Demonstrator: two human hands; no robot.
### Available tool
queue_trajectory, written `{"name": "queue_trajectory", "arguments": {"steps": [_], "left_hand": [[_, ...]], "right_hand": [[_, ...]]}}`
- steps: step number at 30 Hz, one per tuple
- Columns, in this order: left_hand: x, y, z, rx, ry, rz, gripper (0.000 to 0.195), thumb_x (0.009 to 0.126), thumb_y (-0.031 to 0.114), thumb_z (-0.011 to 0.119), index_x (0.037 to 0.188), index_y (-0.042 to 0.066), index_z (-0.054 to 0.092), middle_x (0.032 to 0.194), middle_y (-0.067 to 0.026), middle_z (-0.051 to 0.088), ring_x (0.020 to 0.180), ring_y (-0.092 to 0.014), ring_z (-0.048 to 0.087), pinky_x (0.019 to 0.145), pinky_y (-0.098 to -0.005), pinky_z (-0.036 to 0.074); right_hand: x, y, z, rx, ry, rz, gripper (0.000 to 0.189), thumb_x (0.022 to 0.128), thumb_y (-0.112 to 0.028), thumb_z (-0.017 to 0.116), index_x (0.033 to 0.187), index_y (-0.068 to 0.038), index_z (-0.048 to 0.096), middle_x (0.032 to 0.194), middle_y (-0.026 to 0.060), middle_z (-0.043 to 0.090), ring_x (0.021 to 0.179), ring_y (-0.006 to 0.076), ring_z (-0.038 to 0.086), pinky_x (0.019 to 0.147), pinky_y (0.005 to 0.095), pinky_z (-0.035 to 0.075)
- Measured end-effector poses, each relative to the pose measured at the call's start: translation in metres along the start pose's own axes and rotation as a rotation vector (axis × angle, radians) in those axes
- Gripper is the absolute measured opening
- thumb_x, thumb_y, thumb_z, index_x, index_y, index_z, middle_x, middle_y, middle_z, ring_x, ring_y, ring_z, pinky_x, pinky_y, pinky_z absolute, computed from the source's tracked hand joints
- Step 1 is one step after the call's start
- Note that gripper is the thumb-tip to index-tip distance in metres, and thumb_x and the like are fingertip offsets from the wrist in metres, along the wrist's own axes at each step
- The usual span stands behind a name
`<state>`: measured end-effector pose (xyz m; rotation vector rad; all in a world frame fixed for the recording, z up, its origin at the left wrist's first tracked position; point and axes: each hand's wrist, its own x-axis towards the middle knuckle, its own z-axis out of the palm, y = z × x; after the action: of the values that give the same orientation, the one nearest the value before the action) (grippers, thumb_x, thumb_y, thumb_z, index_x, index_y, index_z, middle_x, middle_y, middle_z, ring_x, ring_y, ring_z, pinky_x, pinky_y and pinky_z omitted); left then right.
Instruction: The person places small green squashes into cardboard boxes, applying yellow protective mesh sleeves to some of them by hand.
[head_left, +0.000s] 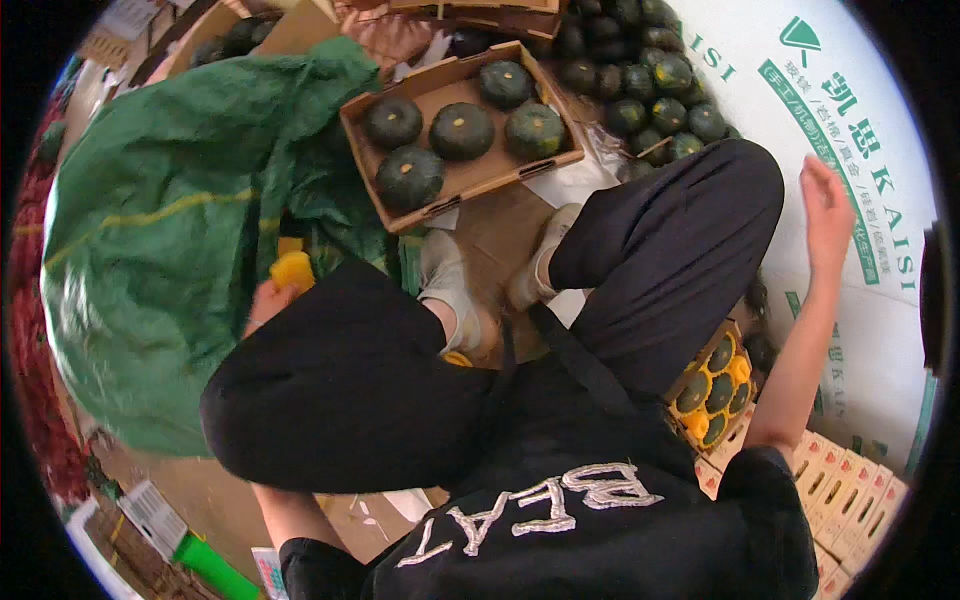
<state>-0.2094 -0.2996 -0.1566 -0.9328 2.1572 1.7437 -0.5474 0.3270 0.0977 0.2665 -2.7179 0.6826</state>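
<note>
My left hand (271, 300) grips a yellow foam fruit net (292, 271) beside my left knee, which hides part of the hand. Around it bulges a large green woven plastic sack (157, 247). On the right, beyond my right knee, my right hand (827, 202) is raised in front of a white printed panel, its fingers slightly curled around nothing. Ahead of my feet lies an open cardboard box (480, 185). Several dark green squashes (461, 131) sit in it, without nets.
Loose squashes (667, 116) are heaped ahead on the right, against the white panel (870, 315). By my right hip stands a box of squashes in yellow nets (705, 397), near several stacked cartons (847, 487). A bright green object (214, 566) lies behind on the left.
</note>
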Motion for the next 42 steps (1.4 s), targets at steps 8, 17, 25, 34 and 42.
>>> {"name": "queue_trajectory", "arguments": {"steps": [8,17,25,34,42], "left_hand": [[-0.231,0.252,0.051,0.148,0.481,0.528,0.042,0.087,-0.001,0.055,0.128,0.003,0.044,0.112,-0.0127,0.059,0.098,-0.02,0.061,0.082,-0.0326,0.053],[-0.174,0.17,0.253,-0.691,0.032,0.018,0.023,0.096,0.017,0.051,0.105,-0.003,0.057,0.088,0.0001,0.059,0.075,-0.004,0.052,0.066,-0.0202,0.044],[-0.151,0.167,0.236,-1.091,-0.129,0.128,0.04,0.092,0.01,0.053,0.13,0.0,0.045,0.112,-0.0155,0.061,0.099,-0.022,0.061,0.086,-0.0331,0.049],[-0.105,0.173,0.23,-0.337,0.133,0.291,0.049,0.077,-0.003,0.063,0.122,0.007,0.048,0.079,0.0028,0.043,0.068,-0.006,0.045,0.063,-0.0198,0.04],[-0.096,0.167,0.22,-0.886,-0.271,0.103,0.067,0.081,0.012,0.07,0.137,0.003,0.034,0.126,-0.0118,0.053,0.113,-0.02,0.054,0.095,-0.032,0.044]], "right_hand": [[-0.088,-0.253,0.074,0.973,-0.474,-0.832,0.045,0.082,-0.011,0.064,0.125,-0.003,0.051,0.12,0.0083,0.057,0.1,0.018,0.059,0.082,0.0276,0.048],[-0.176,-0.193,0.136,0.823,-0.334,-0.814,0.026,0.07,0.001,0.069,0.095,0.0,0.062,0.106,0.0131,0.054,0.083,0.0243,0.055,0.071,0.0304,0.047],[-0.151,-0.149,0.141,1.34,-1.54,0.171,0.044,0.079,-0.013,0.073,0.116,0.001,0.054,0.103,0.0039,0.064,0.092,0.0103,0.059,0.084,0.0271,0.047],[-0.135,-0.166,0.198,1.206,-1.376,0.23,0.017,0.078,-0.01,0.071,0.086,-0.003,0.057,0.084,0.0001,0.063,0.078,0.0066,0.058,0.07,0.023,0.049],[-0.129,-0.176,0.195,1.392,-1.623,0.339,0.028,0.075,-0.012,0.076,0.094,-0.003,0.058,0.086,-0.0004,0.063,0.081,0.0091,0.06,0.078,0.0251,0.048]]}}
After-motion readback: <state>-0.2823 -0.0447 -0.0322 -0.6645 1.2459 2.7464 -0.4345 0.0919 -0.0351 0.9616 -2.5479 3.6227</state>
